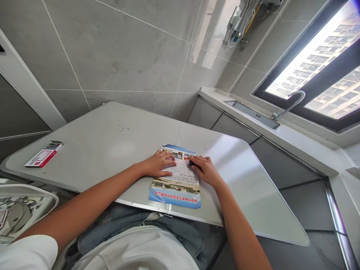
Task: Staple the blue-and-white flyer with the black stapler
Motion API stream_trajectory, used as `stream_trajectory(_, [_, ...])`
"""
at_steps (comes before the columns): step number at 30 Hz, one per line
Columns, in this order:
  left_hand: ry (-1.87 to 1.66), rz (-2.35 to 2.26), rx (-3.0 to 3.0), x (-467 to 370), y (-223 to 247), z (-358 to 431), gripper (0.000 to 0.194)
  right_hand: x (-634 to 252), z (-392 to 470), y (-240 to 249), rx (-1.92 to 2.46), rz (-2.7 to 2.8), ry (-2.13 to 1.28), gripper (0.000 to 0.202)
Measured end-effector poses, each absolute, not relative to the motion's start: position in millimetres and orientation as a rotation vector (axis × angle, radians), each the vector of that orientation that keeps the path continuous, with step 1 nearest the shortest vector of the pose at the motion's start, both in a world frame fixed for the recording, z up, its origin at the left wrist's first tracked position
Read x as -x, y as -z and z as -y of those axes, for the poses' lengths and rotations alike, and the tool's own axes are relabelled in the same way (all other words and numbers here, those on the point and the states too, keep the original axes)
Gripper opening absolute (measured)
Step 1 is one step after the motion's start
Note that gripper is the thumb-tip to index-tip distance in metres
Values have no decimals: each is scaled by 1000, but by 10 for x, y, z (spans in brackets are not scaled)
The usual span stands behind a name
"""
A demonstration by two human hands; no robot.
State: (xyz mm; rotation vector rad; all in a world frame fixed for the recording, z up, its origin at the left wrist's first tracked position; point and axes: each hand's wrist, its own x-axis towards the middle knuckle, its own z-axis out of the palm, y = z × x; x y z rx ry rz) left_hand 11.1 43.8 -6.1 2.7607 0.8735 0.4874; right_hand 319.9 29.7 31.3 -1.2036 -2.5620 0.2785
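Note:
A printed leaflet (176, 187) with blue ends, small photos and red and black text lies flat on the white table, its print upside down to me. My left hand (159, 164) rests on its left side with the fingers apart, holding nothing. On the opposite side, my right hand (206, 170) curls its fingers round a small black object (191, 163) that sits over the leaflet. Most of that object is hidden under the fingers, and I cannot tell its kind.
A red and white box (44, 156) with dark pieces beside it lies at the table's left end. Small dark bits (123, 128) are scattered toward the back. A white basket (28, 189) stands at lower left. Right of the table runs a counter with a sink (254, 114) and faucet (292, 103).

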Motion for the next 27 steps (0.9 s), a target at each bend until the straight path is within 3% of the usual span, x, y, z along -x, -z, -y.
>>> stream_trajectory(17, [-503, -870, -2741, -114, 52, -435, 44, -2954, -219, -237, 1362, 2673, 87, 41])
stream_trajectory(24, [-485, -877, -2723, -89, 7, -419, 44, -3327, -293, -295, 1343, 2483, -258, 48])
stream_trajectory(27, [-464, -896, -2707, -81, -12, -412, 44, -3545, -341, -315, 1612, 2400, -301, 26])
